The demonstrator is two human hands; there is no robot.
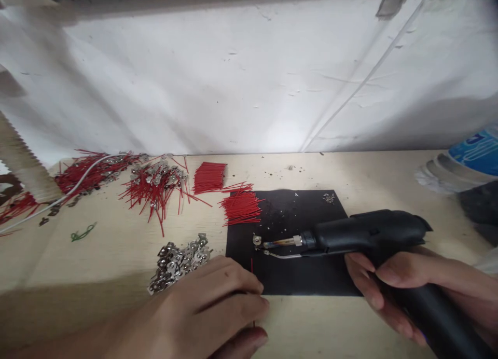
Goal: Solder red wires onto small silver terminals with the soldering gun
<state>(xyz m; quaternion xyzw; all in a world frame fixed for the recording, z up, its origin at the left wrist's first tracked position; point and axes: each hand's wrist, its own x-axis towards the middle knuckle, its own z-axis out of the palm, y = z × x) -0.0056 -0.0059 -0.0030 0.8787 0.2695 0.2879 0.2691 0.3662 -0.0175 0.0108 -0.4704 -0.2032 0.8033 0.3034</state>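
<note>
A pale tabletop (322,325) held a black mat (303,281). Over the mat, the right hand (428,276) was closed around a black soldering gun (350,235). Near the mat's near-left edge, the left hand (206,307) had its grip together on a red wire (252,266), apparently positioning it; the nearby gun tip (278,243) called for care. Metal tabs (177,264) lay left of the mat, one tab (257,240) on it.

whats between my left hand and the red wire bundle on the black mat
In the head view, a stretch of black mat with a small metal clip, plus the upper end of the single red wire in your left hand.
</note>
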